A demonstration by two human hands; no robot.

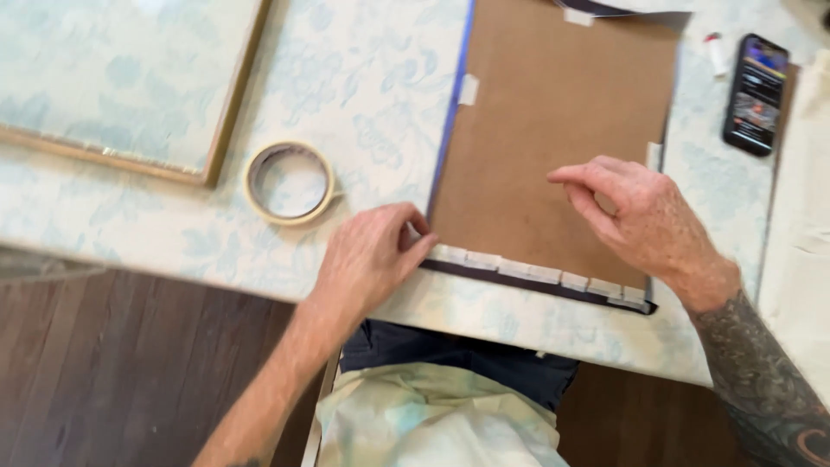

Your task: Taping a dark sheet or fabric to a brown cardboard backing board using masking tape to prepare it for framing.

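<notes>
While both hands work at its near edge, the table [363, 78] fills most of the view, covered in a pale blue floral cloth, dark wood floor showing below it. Next in size, a brown backing board [545, 121] lies flat at centre right, dark frame edge showing along its near side and a blue strip down its left side. Short pieces of pale tape [527, 270] run in a row along the near edge, more bits at the left side, top and right side. A gold-edged frame [130, 82] sits at upper left, well apart from the board, same floral pattern showing through it.

Right hand [640, 220] rests flat on the board near its lower right, fingers pointing left, index out, holding nothing. Left hand [372, 255] is at the board's near left corner, fingers curled, tips pressing on the end of the tape row; cannot tell if anything is pinched there.

Black phone [757, 93] lies at upper right, screen lit, just beside the board. Masking tape roll [290, 183] lies flat between frame and board, near the left hand, not touching. Small white tube [717, 54] with a red end sits left of the phone.
</notes>
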